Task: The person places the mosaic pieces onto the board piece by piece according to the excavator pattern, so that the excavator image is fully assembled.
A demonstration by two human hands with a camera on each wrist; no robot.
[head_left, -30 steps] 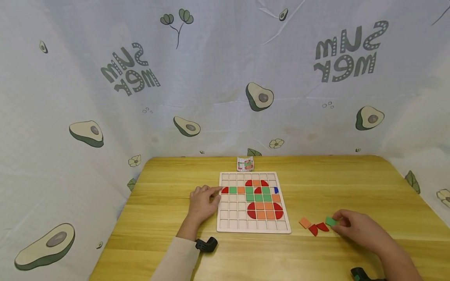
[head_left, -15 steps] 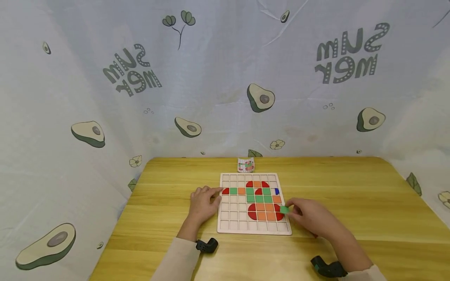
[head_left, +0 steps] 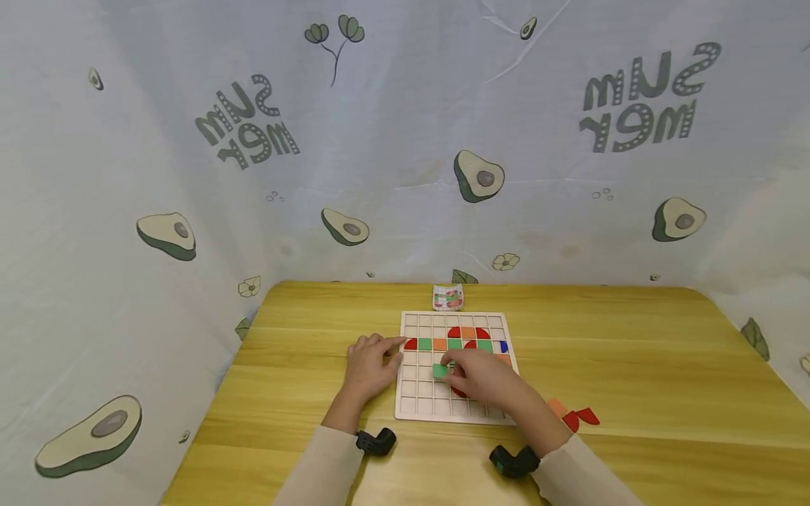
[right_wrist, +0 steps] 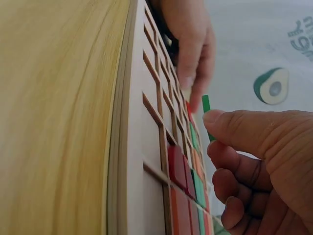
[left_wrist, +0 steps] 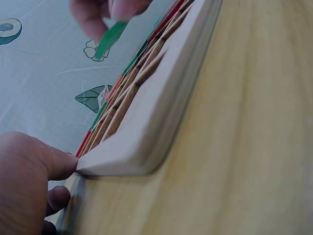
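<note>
Pinched between thumb and fingers of my right hand is a green square tile, held over the left-middle cells of the wooden grid board. The right wrist view shows that tile raised above the board's surface. My left hand lies at the board's left edge, its index finger stretched to the rim beside a red quarter-circle tile. Along that row sit a green tile and an orange tile. My right hand hides much of the pattern at the board's right.
Right of the board, an orange square and two red quarter-circles lie on the wooden table, partly behind my right forearm. A small patterned card stands behind the board. A blue piece sits near its right edge.
My right hand took the green tile from the loose pieces at the right and carried it left over the board. My left hand has stayed at the board's edge.
</note>
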